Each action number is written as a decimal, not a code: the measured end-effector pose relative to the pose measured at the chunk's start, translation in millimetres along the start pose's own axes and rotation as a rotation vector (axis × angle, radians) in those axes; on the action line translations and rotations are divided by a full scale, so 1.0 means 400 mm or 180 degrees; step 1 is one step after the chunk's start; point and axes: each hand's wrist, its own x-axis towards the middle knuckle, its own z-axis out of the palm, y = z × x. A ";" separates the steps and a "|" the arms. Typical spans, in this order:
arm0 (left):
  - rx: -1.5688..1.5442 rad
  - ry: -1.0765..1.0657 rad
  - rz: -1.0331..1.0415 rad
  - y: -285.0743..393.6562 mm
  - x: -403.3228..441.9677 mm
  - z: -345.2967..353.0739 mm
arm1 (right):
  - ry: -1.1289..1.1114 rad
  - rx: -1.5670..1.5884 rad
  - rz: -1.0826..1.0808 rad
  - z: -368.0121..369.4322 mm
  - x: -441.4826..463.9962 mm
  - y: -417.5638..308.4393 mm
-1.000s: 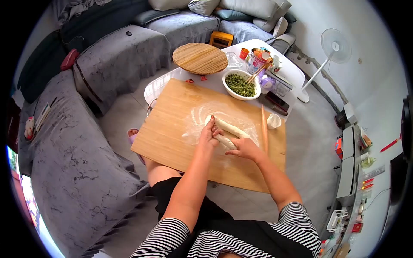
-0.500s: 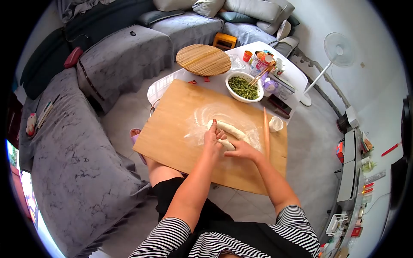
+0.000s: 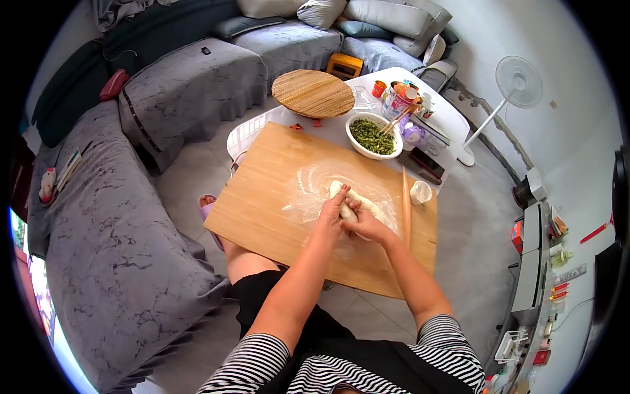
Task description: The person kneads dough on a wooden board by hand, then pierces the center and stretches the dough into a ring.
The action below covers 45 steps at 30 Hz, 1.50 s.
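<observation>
My left hand [image 3: 332, 210] and my right hand [image 3: 367, 225] are close together over the floured wooden board [image 3: 262, 190]. Both are closed around a short piece of pale dough [image 3: 347, 212], and the fingers partly cover it. Just beyond them a longer roll of dough [image 3: 365, 202] lies on the board in a smear of flour. Right of my right hand a wooden rolling pin [image 3: 406, 207] lies lengthwise. A small white cup [image 3: 420, 192] stands beside the pin.
Behind the board, a white bowl [image 3: 355, 142] of chopped greens holds chopsticks. A round slatted wooden board [image 3: 312, 93], a phone [image 3: 423, 164] and a tub [image 3: 396, 104] share the white table [image 3: 451, 118]. A grey sofa [image 3: 125, 249] curves along the left; a fan [image 3: 518, 82] stands at right.
My left hand has moved slightly right and my right hand slightly up, so they now meet around the short dough piece. The view has shifted a little.
</observation>
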 end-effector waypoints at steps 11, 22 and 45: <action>-0.0440 0.0477 0.0090 0.061 0.030 -0.057 | 0.0160 -0.0424 0.0001 0.019 0.010 -0.088; -0.0307 0.0570 0.0020 0.028 0.031 -0.057 | 0.0103 -0.1351 0.0012 -0.003 -0.025 -0.055; -0.0097 0.0145 -0.0632 0.055 0.049 -0.096 | -0.0408 -0.2105 0.0053 -0.038 -0.064 -0.019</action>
